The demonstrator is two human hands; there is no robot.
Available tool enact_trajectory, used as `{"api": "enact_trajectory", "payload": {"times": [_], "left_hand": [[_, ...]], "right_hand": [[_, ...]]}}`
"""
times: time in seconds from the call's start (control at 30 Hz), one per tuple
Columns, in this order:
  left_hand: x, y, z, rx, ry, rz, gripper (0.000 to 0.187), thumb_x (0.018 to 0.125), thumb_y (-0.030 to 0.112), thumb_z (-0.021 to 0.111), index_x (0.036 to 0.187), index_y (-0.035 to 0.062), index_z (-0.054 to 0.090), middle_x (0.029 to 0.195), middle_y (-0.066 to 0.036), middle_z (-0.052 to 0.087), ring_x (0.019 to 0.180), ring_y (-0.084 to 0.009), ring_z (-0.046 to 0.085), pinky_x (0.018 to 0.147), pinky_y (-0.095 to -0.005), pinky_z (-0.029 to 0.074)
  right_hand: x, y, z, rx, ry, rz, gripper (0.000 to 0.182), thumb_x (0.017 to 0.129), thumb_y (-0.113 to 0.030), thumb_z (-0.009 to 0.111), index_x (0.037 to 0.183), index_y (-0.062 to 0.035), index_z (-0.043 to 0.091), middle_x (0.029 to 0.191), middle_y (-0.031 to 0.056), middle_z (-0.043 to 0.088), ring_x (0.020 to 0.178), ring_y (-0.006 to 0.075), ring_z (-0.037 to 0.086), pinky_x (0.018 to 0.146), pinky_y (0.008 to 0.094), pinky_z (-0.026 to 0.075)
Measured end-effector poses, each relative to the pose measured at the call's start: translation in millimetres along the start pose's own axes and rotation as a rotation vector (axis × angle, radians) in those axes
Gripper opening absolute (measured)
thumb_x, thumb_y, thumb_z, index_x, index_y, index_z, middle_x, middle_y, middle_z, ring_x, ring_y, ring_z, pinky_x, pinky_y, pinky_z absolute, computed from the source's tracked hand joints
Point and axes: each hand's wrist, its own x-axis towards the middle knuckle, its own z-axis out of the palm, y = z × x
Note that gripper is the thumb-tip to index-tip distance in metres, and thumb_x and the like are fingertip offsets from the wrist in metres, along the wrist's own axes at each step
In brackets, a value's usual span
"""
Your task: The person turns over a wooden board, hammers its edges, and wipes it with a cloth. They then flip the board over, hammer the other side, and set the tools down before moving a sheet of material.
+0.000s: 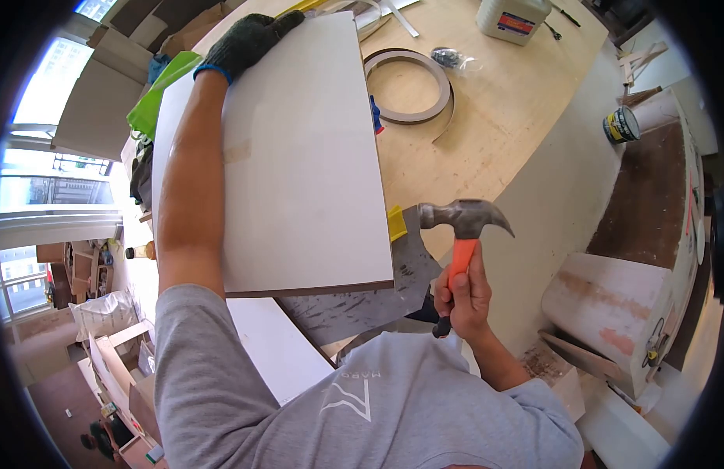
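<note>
A white panel (307, 172) with a dark edge lies over the wooden worktable (487, 102). At its far left corner my left hand (248, 43), in a dark glove with a blue cuff, rests on the surface with its fingers spread toward the far edge. My right hand (465, 297) is bare and wrapped round the orange handle of a claw hammer (471, 219). The hammer's head is up, just right of the panel's near right corner, its face toward the panel. Beside that corner shows a yellow piece (397, 223).
A roll of edge banding (409, 86), a small plastic bag (455, 59) and a white jug (514, 17) stand or lie beyond the panel. Green cloth (162, 94) is at the left edge. A paint bucket (621, 125) is at the right. Another person (104, 439) is far off, lower left.
</note>
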Motion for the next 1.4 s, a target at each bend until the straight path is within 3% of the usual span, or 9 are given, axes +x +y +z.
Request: {"api": "enact_trajectory", "payload": {"times": [0.1, 0.2, 0.23, 0.47, 0.6, 0.9, 1.0, 1.13, 1.4], "left_hand": [[-6.9, 11.4, -7.7, 0.042, -0.048, 0.01, 0.071, 0.092, 0.066, 0.046, 0.094, 0.0012, 0.074, 0.088, -0.02, 0.071, 0.083, -0.0303, 0.066, 0.086, -0.0369, 0.048], [-6.9, 13.5, -10.1, 0.05, -0.057, 0.054, 0.073, 0.092, 0.067, 0.044, 0.103, -0.001, 0.07, 0.101, -0.026, 0.068, 0.098, -0.04, 0.063, 0.092, -0.0416, 0.046], [-0.1, 4.9, -2.7, 0.034, -0.032, 0.008, 0.071, 0.092, 0.065, 0.048, 0.09, -0.0001, 0.074, 0.09, -0.022, 0.071, 0.084, -0.0309, 0.067, 0.085, -0.0382, 0.048], [1.0, 4.0, -2.2, -0.01, -0.043, -0.122, 0.072, 0.09, 0.067, 0.05, 0.091, -0.0012, 0.073, 0.092, -0.022, 0.071, 0.083, -0.0306, 0.067, 0.083, -0.039, 0.049], [-16.2, 21.2, -16.2, -0.011, -0.012, -0.048, 0.072, 0.09, 0.066, 0.051, 0.097, -0.0019, 0.072, 0.097, -0.024, 0.07, 0.091, -0.0338, 0.067, 0.086, -0.0402, 0.05], [-12.6, 14.0, -17.7, -0.077, -0.085, -0.098, 0.072, 0.089, 0.067, 0.05, 0.109, 0.0005, 0.07, 0.111, -0.023, 0.068, 0.101, -0.0353, 0.065, 0.093, -0.0387, 0.047], [-14.7, 12.9, -20.6, -0.052, -0.101, -0.074, 0.071, 0.088, 0.067, 0.05, 0.111, 0.0019, 0.07, 0.112, -0.023, 0.067, 0.103, -0.0361, 0.065, 0.094, -0.039, 0.047], [-6.1, 3.0, -9.4, -0.003, -0.069, 0.012, 0.066, 0.093, 0.062, 0.043, 0.109, 0.0033, 0.07, 0.114, -0.023, 0.066, 0.108, -0.0398, 0.061, 0.096, -0.0418, 0.046], [-2.6, -3.1, -4.8, 0.015, -0.046, 0.014, 0.065, 0.094, 0.06, 0.042, 0.101, 0.0023, 0.072, 0.11, -0.022, 0.067, 0.105, -0.0401, 0.062, 0.095, -0.0447, 0.046]], "right_hand": [[-0.4, 3.1, -13.6, -0.324, -0.237, -0.13, 0.056, 0.107, -0.027, 0.035, 0.156, -0.0135, 0.014, 0.065, 0.0017, 0.046, 0.046, 0.0064, 0.041, 0.041, 0.021, 0.035], [17.9, -3.1, -8.8, -0.126, -0.014, 0.026, 0.055, 0.106, -0.02, 0.039, 0.155, -0.0087, 0.018, 0.063, 0.0005, 0.045, 0.046, 0.0062, 0.039, 0.043, 0.0202, 0.036], [34.8, -12.8, -3.1, -0.081, 0.05, 0.06, 0.054, 0.106, -0.023, 0.037, 0.156, -0.0114, 0.018, 0.065, 0.0005, 0.044, 0.043, 0.0061, 0.037, 0.041, 0.0209, 0.036], [137.0, -21.3, 22.3, 0.132, 0.16, 0.084, 0.053, 0.107, -0.026, 0.036, 0.156, -0.0224, 0.017, 0.065, 0.0001, 0.041, 0.042, 0.006, 0.035, 0.037, 0.0213, 0.035], [162.1, -12.1, 31.8, -0.113, 0.001, 0.114, 0.052, 0.107, -0.025, 0.035, 0.156, -0.0245, 0.017, 0.066, -0.0003, 0.041, 0.042, 0.006, 0.035, 0.037, 0.0212, 0.034], [180.2, -15.2, 46.5, 0.047, 0.174, 0.071, 0.05, 0.107, -0.026, 0.036, 0.155, -0.0239, 0.021, 0.066, -0.0007, 0.04, 0.043, 0.0057, 0.035, 0.037, 0.021, 0.033], [186.8, -20.1, 38.2, -0.137, 0.014, 0.122, 0.051, 0.107, -0.026, 0.036, 0.155, -0.0252, 0.021, 0.066, -0.0004, 0.041, 0.043, 0.0058, 0.035, 0.037, 0.021, 0.033], [192.5, -22.6, 49.5, 0.005, 0.193, 0.091, 0.049, 0.107, -0.027, 0.035, 0.154, -0.0254, 0.023, 0.065, -0.0002, 0.04, 0.041, 0.0061, 0.032, 0.035, 0.0202, 0.029], [237.9, -26.9, 41.1, -0.106, -0.047, 0.139, 0.051, 0.107, -0.027, 0.034, 0.155, -0.0255, 0.019, 0.067, 0.0005, 0.041, 0.041, 0.0071, 0.034, 0.037, 0.0224, 0.031]]}}
